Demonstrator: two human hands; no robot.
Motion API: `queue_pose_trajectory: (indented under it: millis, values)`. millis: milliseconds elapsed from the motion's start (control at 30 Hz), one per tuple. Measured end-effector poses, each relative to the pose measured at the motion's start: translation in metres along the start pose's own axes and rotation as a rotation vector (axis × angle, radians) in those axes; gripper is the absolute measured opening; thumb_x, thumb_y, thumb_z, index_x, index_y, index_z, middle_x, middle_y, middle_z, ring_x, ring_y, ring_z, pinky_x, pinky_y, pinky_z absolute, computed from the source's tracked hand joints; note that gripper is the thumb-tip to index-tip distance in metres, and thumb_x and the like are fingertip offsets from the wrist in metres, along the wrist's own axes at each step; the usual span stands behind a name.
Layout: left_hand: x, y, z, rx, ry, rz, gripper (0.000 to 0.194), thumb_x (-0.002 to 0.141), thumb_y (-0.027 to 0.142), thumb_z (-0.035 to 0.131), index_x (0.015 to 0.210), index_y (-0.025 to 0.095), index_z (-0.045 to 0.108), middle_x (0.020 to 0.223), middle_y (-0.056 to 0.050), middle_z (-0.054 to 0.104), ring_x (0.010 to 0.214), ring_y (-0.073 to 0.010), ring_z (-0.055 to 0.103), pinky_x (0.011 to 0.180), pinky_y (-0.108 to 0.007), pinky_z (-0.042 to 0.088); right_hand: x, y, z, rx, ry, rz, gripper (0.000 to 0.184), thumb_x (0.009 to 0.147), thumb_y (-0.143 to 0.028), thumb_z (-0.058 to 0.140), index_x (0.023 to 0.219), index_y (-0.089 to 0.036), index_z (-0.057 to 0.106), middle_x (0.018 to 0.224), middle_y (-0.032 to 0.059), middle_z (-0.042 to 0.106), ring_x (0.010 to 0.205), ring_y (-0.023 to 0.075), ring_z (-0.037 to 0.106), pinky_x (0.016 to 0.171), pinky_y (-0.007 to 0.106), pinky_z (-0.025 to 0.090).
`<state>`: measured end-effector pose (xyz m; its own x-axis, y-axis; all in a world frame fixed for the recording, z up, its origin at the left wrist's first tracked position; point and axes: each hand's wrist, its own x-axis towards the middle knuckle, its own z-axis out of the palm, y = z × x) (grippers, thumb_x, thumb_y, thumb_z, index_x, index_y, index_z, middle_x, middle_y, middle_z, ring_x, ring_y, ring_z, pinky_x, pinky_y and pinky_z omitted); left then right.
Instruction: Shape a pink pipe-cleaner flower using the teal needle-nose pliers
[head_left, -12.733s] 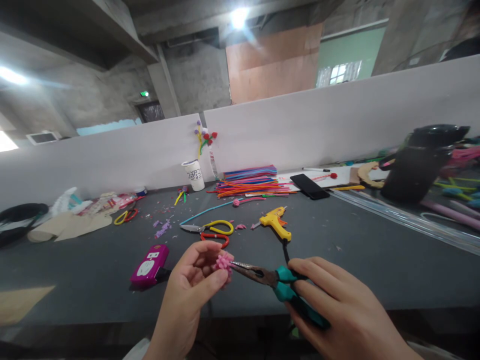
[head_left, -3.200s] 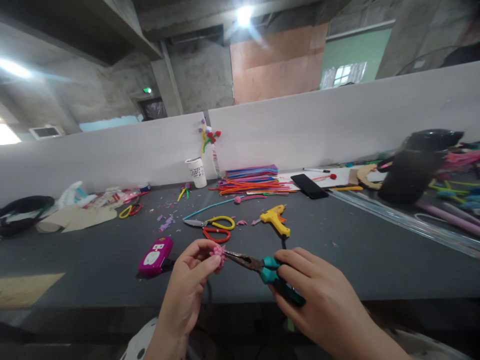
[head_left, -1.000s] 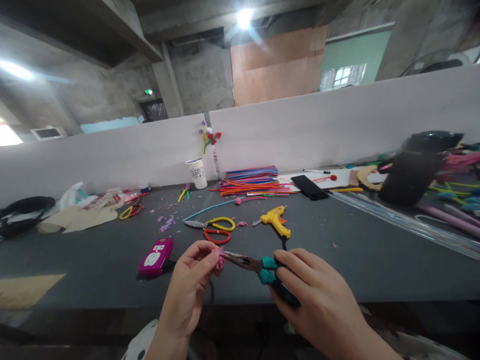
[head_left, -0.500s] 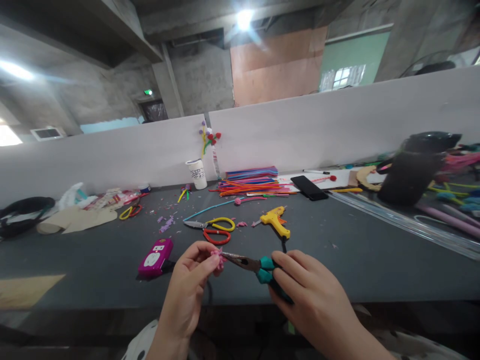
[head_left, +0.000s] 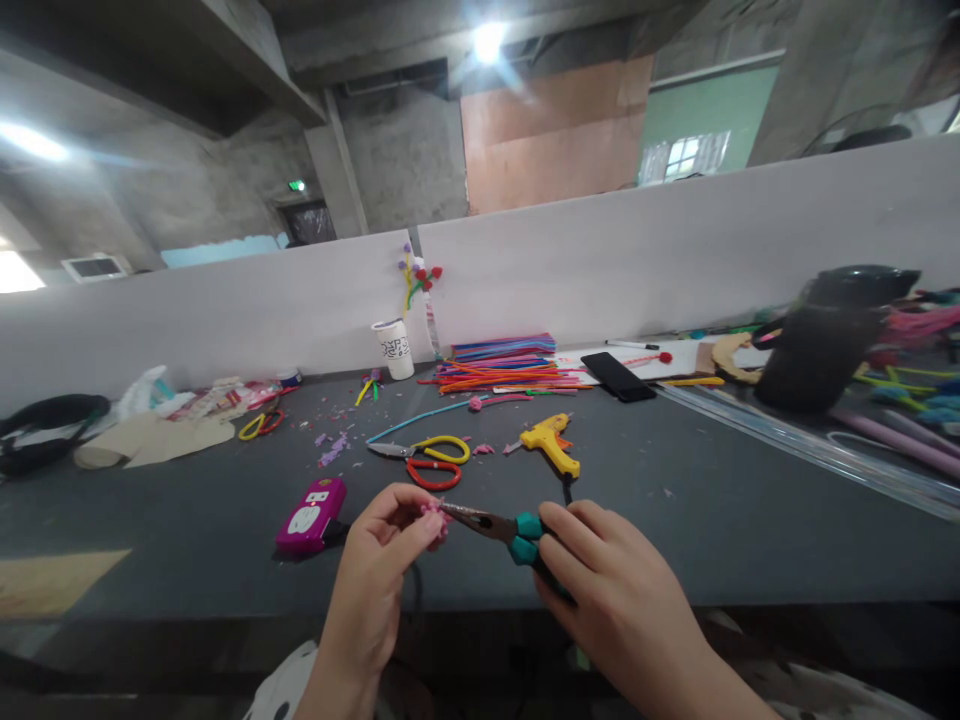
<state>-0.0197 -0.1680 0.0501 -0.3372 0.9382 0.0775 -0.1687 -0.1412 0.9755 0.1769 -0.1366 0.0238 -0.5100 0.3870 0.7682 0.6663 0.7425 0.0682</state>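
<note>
Between thumb and index finger, my left hand [head_left: 386, 565] pinches a small pink fuzzy piece [head_left: 436, 522], partly hidden by the fingers. My right hand [head_left: 611, 575] is wrapped round needle-nose pliers [head_left: 491, 525] with teal handles. The tips of the pliers meet the pink piece at its upper edge; whether they grip it cannot be made out. Beyond my hands lie scissors [head_left: 433, 472] with one yellow and one red handle. A yellow glue gun [head_left: 551, 440] rests past the pliers, its cord running toward me. Left of my left hand is a magenta box [head_left: 312, 515].
Bundled pipe cleaners [head_left: 502, 365] lie along the back partition near a white patterned cup [head_left: 393, 350]. A black phone [head_left: 617, 377] is right of them. Clear strips [head_left: 802, 440] and a dark jug [head_left: 832, 340] occupy the right. Purple scraps [head_left: 332, 447] litter the table.
My right hand and the pliers have shifted very slightly left. The pliers' tips stay at the pink piece, and my left hand holds almost still.
</note>
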Motion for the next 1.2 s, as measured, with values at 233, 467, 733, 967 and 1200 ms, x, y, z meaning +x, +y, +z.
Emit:
queue_pose_trajectory:
  millis: [233,467,733,967,1200]
  values:
    - [0.0,0.004,0.0,-0.033,0.019,-0.009,0.019,0.059,0.025,0.081,0.073,0.018,0.07,0.07,-0.001,0.068,0.063,-0.011,0.057,0.058,-0.018,0.046,0.0,0.003,-0.005,0.036,0.034,0.012,0.013,0.082,-0.014,0.051,0.072,-0.019,0.054,0.094,0.0062,0.066,0.079,0.021,0.053,0.066,0.034,0.042]
    - [0.0,0.002,-0.001,-0.043,0.002,0.006,0.017,0.061,0.024,0.081,0.075,0.017,0.071,0.073,-0.001,0.069,0.065,-0.011,0.058,0.061,-0.018,0.047,-0.002,0.006,-0.005,0.013,0.063,-0.022,0.015,0.084,-0.013,0.049,0.071,-0.02,0.053,0.092,0.005,0.067,0.078,0.0201,0.054,0.066,0.033,0.042]
    - [-0.001,0.002,-0.003,-0.013,-0.017,0.033,0.015,0.064,0.021,0.078,0.077,0.019,0.072,0.075,-0.001,0.068,0.069,-0.0121,0.058,0.063,-0.019,0.047,-0.003,0.004,-0.003,0.011,0.057,-0.018,0.016,0.084,-0.012,0.048,0.071,-0.02,0.053,0.092,0.0045,0.067,0.078,0.019,0.055,0.066,0.032,0.042]
    - [-0.002,0.002,-0.002,0.007,0.0,0.048,0.013,0.062,0.022,0.078,0.072,0.019,0.072,0.072,0.0,0.067,0.069,-0.0125,0.056,0.062,-0.019,0.046,-0.003,0.005,0.002,-0.049,0.047,-0.049,0.02,0.087,-0.011,0.046,0.072,-0.019,0.055,0.092,0.005,0.067,0.075,0.0191,0.052,0.064,0.033,0.038]
    - [0.0,0.004,-0.001,0.023,-0.001,0.044,0.012,0.063,0.021,0.077,0.072,0.017,0.071,0.07,-0.001,0.065,0.067,-0.013,0.056,0.061,-0.02,0.046,-0.004,0.002,0.005,-0.122,-0.005,-0.066,0.019,0.084,-0.007,0.049,0.071,-0.02,0.055,0.093,0.0057,0.066,0.072,0.0189,0.05,0.064,0.033,0.034]
